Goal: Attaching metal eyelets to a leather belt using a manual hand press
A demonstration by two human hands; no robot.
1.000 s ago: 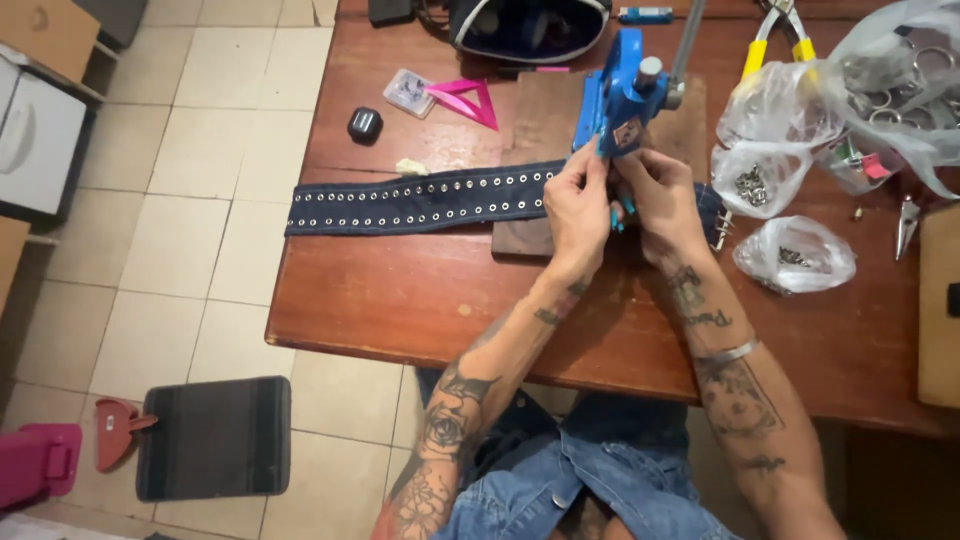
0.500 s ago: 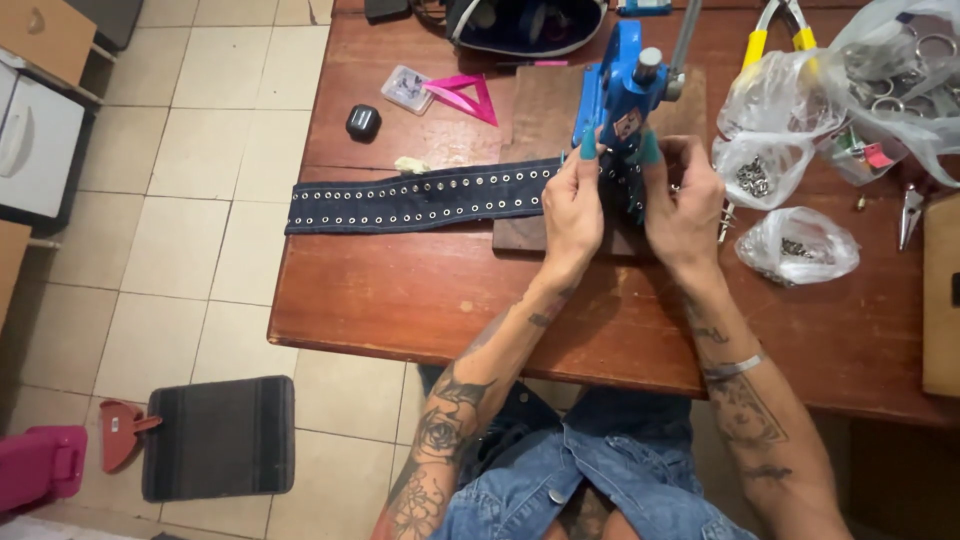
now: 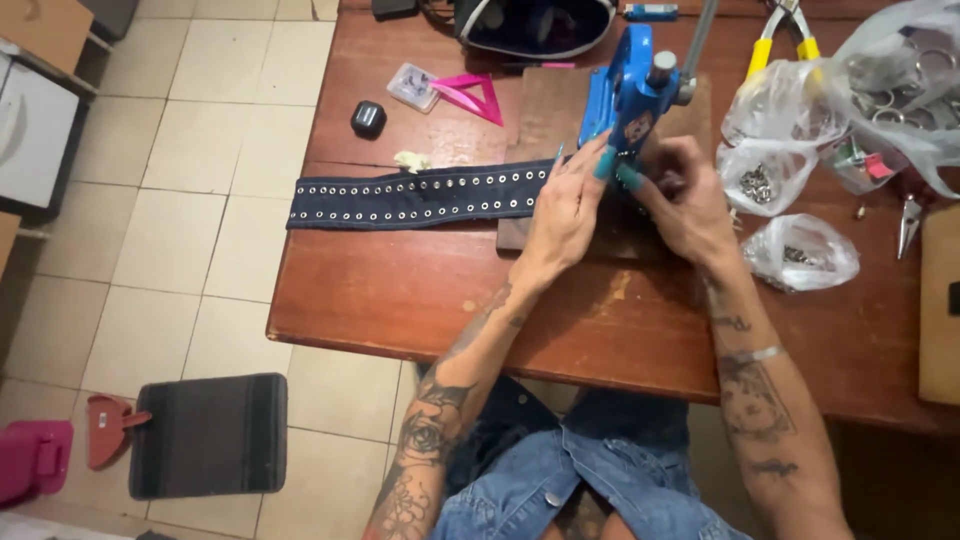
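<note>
A dark blue fabric strap (image 3: pixel 420 198) studded with rows of metal eyelets lies across the wooden table (image 3: pixel 560 320), running left from a blue hand press (image 3: pixel 625 95). My left hand (image 3: pixel 565 215) rests flat on the strap's right end at the base of the press. My right hand (image 3: pixel 685 195) sits just right of the press base with its fingers curled on the strap beneath the press head. The strap's end is hidden under both hands. The press stands on a dark wooden board (image 3: pixel 545 110).
Clear plastic bags of metal eyelets (image 3: pixel 800 250) and rings (image 3: pixel 880 80) lie at the right. Yellow-handled pliers (image 3: pixel 775 35), a pink triangle ruler (image 3: pixel 470 95), a small black box (image 3: pixel 368 118) and a dark helmet-like shell (image 3: pixel 535 25) sit at the back. A black mat (image 3: pixel 210 435) lies on the tiled floor.
Both hands have shifted slightly up and right at the press base. My right hand has moved from beside my left to the right side of the press.
</note>
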